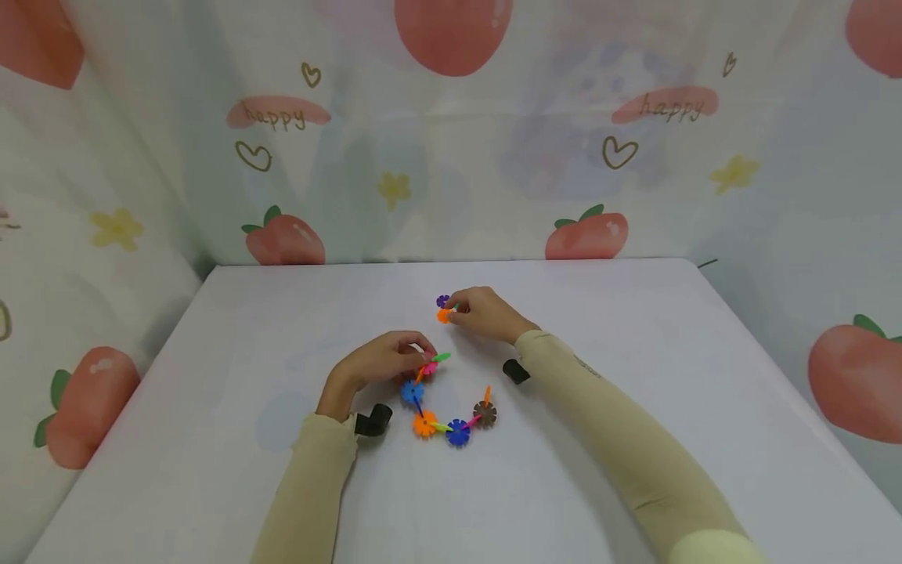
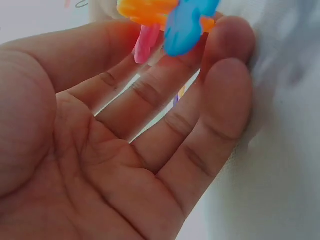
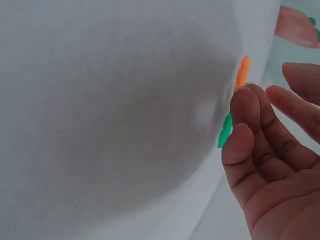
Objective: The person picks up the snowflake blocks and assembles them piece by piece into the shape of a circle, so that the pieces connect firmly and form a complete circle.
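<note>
My left hand (image 1: 384, 359) pinches the upper end of a curved chain of notched plastic discs, near a pink disc (image 1: 429, 367) and a bright green disc (image 1: 441, 357). In the left wrist view, an orange disc (image 2: 145, 11) and a blue disc (image 2: 185, 30) show at the fingertips. The chain runs down past a blue disc (image 1: 412, 392) to a brown disc (image 1: 485, 413) at its other end. Farther back, my right hand (image 1: 486, 313) reaches loose discs: orange (image 1: 443, 316), purple (image 1: 442, 301) and green (image 3: 225, 131). Its thumb and index finger look apart in the right wrist view.
A white tabletop (image 1: 211, 376) spreads around the hands. Black wrist cameras sit by the left sleeve (image 1: 310, 478) and the right sleeve (image 1: 606, 407). Behind the table hangs a fruit-printed curtain (image 1: 458, 141), which also covers the sides.
</note>
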`<act>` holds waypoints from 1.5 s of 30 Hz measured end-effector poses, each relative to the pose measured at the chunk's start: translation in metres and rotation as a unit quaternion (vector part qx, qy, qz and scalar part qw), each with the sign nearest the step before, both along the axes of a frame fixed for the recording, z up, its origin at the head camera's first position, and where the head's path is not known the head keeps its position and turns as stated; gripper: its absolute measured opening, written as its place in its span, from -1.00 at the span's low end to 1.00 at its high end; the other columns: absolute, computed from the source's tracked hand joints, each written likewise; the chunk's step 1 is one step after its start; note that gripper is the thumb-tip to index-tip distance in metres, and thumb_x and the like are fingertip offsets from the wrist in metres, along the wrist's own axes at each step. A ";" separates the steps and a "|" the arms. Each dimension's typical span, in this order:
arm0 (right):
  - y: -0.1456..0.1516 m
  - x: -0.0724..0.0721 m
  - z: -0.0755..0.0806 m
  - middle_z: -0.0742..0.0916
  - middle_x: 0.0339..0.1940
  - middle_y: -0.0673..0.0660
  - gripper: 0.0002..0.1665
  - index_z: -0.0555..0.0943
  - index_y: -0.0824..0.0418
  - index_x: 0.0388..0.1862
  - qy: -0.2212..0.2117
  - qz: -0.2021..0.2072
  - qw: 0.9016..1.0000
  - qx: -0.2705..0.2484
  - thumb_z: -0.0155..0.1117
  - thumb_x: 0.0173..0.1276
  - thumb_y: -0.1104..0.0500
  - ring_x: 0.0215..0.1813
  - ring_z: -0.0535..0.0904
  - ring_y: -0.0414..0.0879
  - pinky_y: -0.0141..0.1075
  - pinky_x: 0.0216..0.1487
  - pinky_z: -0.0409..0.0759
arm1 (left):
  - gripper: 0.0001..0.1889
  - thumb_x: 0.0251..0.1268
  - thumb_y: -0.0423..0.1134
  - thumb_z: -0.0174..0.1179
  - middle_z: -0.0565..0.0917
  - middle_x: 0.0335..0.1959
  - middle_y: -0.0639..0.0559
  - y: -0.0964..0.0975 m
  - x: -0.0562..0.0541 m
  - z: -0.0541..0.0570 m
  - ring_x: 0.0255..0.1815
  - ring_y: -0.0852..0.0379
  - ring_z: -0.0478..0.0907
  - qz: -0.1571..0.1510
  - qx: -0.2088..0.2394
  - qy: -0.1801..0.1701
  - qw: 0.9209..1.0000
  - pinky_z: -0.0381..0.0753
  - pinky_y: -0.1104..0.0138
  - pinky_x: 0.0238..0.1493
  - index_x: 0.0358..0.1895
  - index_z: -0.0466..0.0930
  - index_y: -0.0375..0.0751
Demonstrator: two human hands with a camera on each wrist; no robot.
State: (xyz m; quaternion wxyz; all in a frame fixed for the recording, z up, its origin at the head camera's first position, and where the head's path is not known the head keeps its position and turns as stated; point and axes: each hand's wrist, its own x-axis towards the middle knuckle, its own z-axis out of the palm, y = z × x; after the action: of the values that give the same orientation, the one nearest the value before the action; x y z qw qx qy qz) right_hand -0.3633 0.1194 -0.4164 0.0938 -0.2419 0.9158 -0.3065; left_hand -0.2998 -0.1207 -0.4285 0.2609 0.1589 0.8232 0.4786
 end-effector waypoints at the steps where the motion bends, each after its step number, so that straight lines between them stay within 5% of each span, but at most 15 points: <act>1: 0.000 -0.002 -0.002 0.77 -0.06 0.19 -0.68 0.74 0.30 0.21 -0.003 -0.010 1.000 0.007 0.27 0.59 0.22 -0.11 0.59 0.04 -0.14 0.00 0.64 | -0.78 0.63 -0.14 0.22 0.72 -0.23 0.00 0.001 0.001 0.000 -0.23 0.03 0.56 0.000 0.001 0.004 1.000 0.58 0.25 -0.11 0.11 0.69 -0.17; 6: 0.002 -0.010 -0.011 0.77 0.01 0.20 -0.69 0.75 0.27 0.18 -0.012 -0.038 0.999 0.019 0.28 0.56 0.24 -0.03 0.58 0.07 -0.07 0.11 0.61 | -0.84 0.64 -0.27 0.18 0.68 -0.27 -0.01 0.005 0.003 -0.002 -0.30 0.04 0.54 -0.010 0.012 0.015 1.000 0.59 0.28 -0.20 0.06 0.66 -0.26; 13: -0.001 -0.013 -0.015 0.77 0.17 0.26 -0.67 0.75 0.31 0.20 0.008 -0.016 0.999 0.028 0.31 0.51 0.32 0.13 0.61 0.13 -0.01 0.32 0.55 | -0.83 0.62 -0.36 0.15 0.71 -0.20 -0.01 0.004 0.004 -0.008 -0.28 0.07 0.53 -0.003 0.021 0.008 1.000 0.57 0.30 -0.18 0.12 0.63 -0.29; 22: -0.005 -0.009 -0.015 0.62 -0.01 0.24 -0.69 0.62 0.35 0.15 -0.017 -0.026 0.997 0.072 0.38 0.49 0.30 0.02 0.54 0.10 -0.10 0.17 0.58 | -0.82 0.60 -0.33 0.16 0.72 -0.14 -0.03 0.002 0.005 -0.009 -0.24 0.03 0.56 0.003 0.031 -0.004 1.000 0.57 0.27 -0.12 0.13 0.61 -0.25; 34: 0.011 0.010 -0.016 0.71 -0.21 0.15 -0.81 0.63 0.32 0.01 -0.043 -0.035 0.998 -0.023 0.34 0.45 0.36 -0.20 0.59 -0.01 -0.25 -0.09 0.60 | -0.72 0.59 -0.07 0.28 0.69 -0.27 -0.02 -0.001 0.004 -0.008 -0.34 0.05 0.52 0.013 0.031 -0.003 0.999 0.53 0.26 -0.21 0.05 0.63 -0.22; 45: 0.015 0.032 -0.008 0.73 -0.26 0.13 -0.86 0.69 0.32 0.00 -0.128 -0.045 0.983 -0.125 0.32 0.53 0.33 -0.29 0.61 -0.03 -0.29 -0.21 0.60 | -0.70 0.59 -0.07 0.28 0.71 -0.22 -0.03 -0.003 0.002 -0.006 -0.29 0.03 0.53 0.014 0.022 -0.006 1.000 0.53 0.25 -0.16 0.11 0.62 -0.23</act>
State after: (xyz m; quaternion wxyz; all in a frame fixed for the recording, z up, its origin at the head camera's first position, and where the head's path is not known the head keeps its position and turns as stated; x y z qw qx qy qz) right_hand -0.3315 0.1342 -0.4249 0.1656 -0.1694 0.8604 -0.4512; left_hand -0.2982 -0.1238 -0.4345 0.2558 0.1498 0.8131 0.5010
